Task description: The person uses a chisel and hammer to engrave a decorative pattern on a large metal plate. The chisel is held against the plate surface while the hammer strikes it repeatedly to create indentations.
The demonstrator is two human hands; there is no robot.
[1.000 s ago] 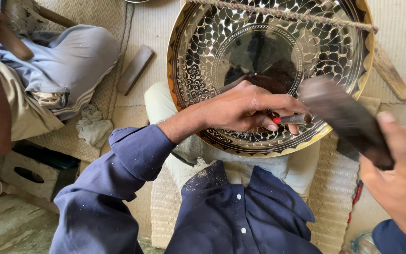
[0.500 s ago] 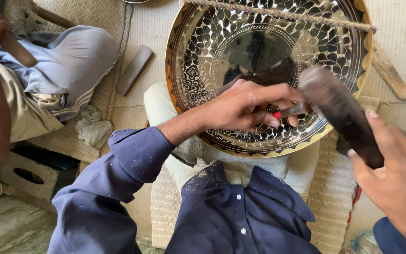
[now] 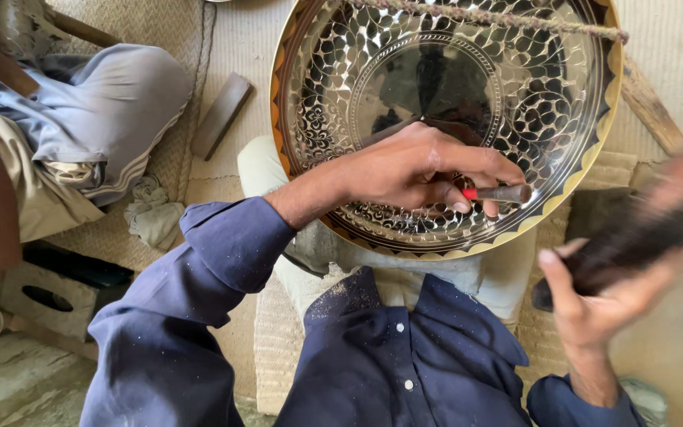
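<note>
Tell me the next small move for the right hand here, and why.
Probably bring the mallet down onto the chisel butt. The left hand holds the chisel against the tray rim pattern, and the right hand has the mallet raised clear, blurred.

Red-banded metal punch (image 3: 499, 193) against ornate shiny engraved tray (image 3: 436, 63); blurred dark mallet (image 3: 634, 237) alongside.

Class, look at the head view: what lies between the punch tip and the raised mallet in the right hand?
Only the engraved tray's scalloped rim and bare woven mat; punch and mallet are apart.

Mallet (image 3: 642, 229) motion-blurred in right hand (image 3: 594, 308); chisel (image 3: 499, 193) tip hidden behind left hand (image 3: 413, 170) fingers.
</note>
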